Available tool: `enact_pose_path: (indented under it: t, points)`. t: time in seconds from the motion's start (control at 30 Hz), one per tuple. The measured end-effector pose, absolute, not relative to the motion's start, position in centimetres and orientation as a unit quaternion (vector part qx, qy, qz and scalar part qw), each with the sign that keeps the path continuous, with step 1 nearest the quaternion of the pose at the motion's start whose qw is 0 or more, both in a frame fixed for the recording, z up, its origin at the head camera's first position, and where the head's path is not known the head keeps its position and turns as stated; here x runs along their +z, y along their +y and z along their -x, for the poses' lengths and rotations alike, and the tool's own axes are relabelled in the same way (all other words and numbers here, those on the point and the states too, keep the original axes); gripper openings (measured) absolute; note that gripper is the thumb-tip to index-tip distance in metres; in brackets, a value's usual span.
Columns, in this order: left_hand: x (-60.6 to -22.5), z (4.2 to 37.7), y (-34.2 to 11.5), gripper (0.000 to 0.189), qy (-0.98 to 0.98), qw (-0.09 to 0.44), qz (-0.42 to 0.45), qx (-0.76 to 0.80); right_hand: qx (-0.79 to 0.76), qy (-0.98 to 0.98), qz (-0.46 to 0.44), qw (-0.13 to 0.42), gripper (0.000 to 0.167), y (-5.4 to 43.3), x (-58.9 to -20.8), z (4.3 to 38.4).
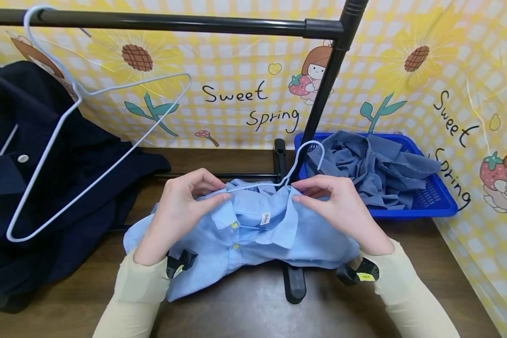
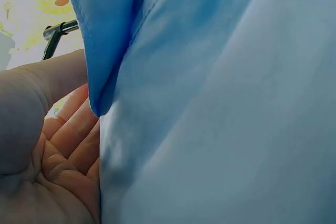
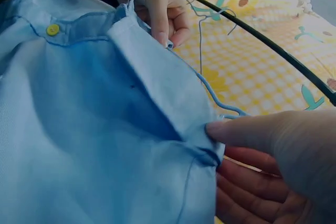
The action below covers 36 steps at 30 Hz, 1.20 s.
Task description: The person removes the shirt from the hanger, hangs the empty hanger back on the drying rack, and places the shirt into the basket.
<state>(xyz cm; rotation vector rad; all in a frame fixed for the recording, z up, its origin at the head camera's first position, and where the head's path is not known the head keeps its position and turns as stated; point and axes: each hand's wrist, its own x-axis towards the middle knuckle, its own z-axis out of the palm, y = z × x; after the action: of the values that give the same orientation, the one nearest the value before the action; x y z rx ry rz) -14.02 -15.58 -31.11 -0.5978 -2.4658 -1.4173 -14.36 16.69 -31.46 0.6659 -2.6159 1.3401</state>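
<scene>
A light blue collared shirt [image 1: 257, 251] with yellow buttons hangs in front of the person, its neck opening and white label [image 1: 265, 218] facing up. A pale blue wire hanger [image 1: 288, 178] lies along the neckline, its hook standing up on the right. With thumb and fingers, the left hand [image 1: 179, 206] pinches the shirt's left collar side beside the hanger wire. At the other collar side, the right hand [image 1: 340, 202] pinches the fabric close to the hook's base. In the right wrist view, the right thumb [image 3: 247, 132] presses on the collar. Cloth hides the hanger's lower part.
A black rack rail [image 1: 173, 23] crosses the top, joined to a slanting post [image 1: 327, 89]. Another wire hanger [image 1: 73, 89] hangs from it at left, before a dark garment [image 1: 76, 188]. A blue basket [image 1: 443, 206] with grey-blue cloth [image 1: 376, 164] stands right, behind the right hand.
</scene>
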Motion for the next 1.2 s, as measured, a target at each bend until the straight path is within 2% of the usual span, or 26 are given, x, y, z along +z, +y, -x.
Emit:
enact_pose_path:
  t: [0.13, 0.37, 0.57, 0.83, 1.2]
  points:
    - [-31.1, 14.0, -15.3, 0.016, -0.847, 0.123, 0.201, -0.477, 0.437, -0.872, -0.216, 0.055, 0.020, 16.4, -31.9, 14.7]
    - [-31.0, 13.9, -15.7, 0.022, -0.867, 0.113, 0.201, -0.441, 0.427, -0.868, -0.226, 0.113, 0.016, 15.8, -32.0, 14.3]
    - [-29.9, 13.0, -16.4, 0.028, -0.888, 0.115, 0.223, -0.384, 0.427, -0.868, -0.226, 0.118, 0.016, 15.9, -32.3, 14.3]
    - [-29.7, 12.9, -15.5, 0.027, -0.905, 0.113, 0.217, -0.348, 0.441, -0.858, -0.230, 0.127, 0.016, 15.6, -32.2, 14.2]
    - [-31.0, 14.0, -15.2, 0.014, -0.905, 0.143, 0.199, -0.349, 0.462, -0.850, -0.213, 0.135, 0.018, 15.2, -32.3, 13.9]
